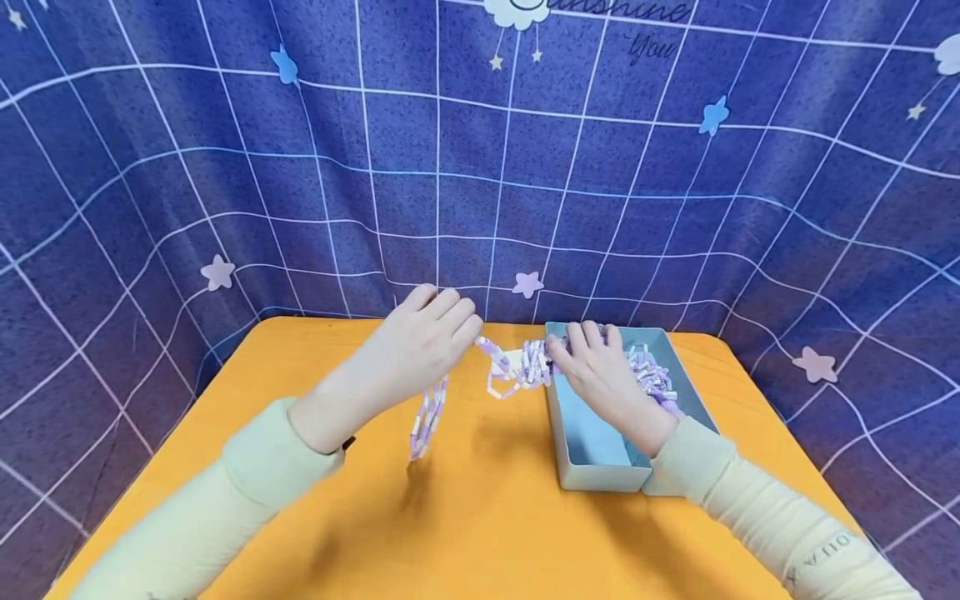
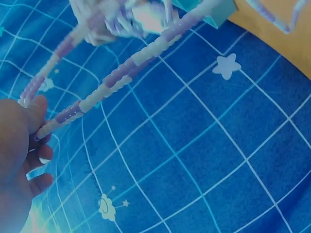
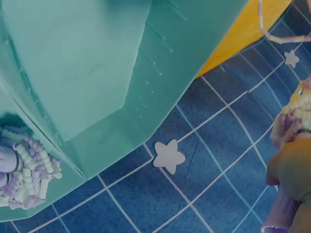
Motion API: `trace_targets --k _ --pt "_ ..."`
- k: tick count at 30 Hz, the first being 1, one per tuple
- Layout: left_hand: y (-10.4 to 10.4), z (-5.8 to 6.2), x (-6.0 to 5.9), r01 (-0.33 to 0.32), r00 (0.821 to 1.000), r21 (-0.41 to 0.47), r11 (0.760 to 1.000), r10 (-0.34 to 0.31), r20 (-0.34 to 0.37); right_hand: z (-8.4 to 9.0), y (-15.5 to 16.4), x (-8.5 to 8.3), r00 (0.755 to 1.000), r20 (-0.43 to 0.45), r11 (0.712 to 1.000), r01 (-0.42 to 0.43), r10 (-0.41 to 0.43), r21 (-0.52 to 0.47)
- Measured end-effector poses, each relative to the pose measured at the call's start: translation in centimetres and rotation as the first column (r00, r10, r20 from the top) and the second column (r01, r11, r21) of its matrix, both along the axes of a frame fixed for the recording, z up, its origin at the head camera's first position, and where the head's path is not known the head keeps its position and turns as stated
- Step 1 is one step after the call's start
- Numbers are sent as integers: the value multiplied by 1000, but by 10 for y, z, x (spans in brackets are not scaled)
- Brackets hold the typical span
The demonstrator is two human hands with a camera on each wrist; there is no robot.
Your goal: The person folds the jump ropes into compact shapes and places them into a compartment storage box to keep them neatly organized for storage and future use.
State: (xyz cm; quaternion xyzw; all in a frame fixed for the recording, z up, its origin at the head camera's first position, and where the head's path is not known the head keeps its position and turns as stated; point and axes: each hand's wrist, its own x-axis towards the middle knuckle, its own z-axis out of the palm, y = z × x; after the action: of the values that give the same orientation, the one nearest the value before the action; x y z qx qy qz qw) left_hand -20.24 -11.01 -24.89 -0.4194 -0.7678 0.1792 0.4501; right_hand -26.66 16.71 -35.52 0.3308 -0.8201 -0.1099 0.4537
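Observation:
A jump rope [image 1: 534, 364] of purple and white beads stretches between the two hands above the table. My left hand [image 1: 420, 337] pinches a strand of it; in the left wrist view the strand [image 2: 119, 75] runs from thumb and fingertips. A loop [image 1: 429, 417] of beads hangs below this hand. My right hand [image 1: 600, 367], over the box's far left part, grips the bundled rope. In the right wrist view a purple handle [image 3: 282, 213] sticks out beneath that hand [image 3: 296, 167]. Its fingers are partly hidden.
A light blue box [image 1: 603, 477] with a divider stands at the table's right. Its right compartment holds a second beaded jump rope [image 1: 654, 379] with purple handles [image 3: 7, 160]. Behind the orange table [image 1: 480, 517] hangs a blue grid-patterned curtain [image 1: 480, 192].

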Motion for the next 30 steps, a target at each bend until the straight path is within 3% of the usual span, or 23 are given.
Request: trace_targets --k 8,13,22,30 --pt "2 9 -19 26 998 53 998 -23 -52 1 -6 10 993 8 988 -114 114 99" --pt "2 10 -30 38 998 70 997 -34 -57 4 -10 18 977 33 970 -213 211 114" --pt "-3 -2 -54 39 999 63 997 -38 -21 10 -19 34 959 58 957 -281 277 70" --pt "-6 -18 -76 84 996 55 995 -82 -38 18 -25 44 939 66 942 -337 337 -9"
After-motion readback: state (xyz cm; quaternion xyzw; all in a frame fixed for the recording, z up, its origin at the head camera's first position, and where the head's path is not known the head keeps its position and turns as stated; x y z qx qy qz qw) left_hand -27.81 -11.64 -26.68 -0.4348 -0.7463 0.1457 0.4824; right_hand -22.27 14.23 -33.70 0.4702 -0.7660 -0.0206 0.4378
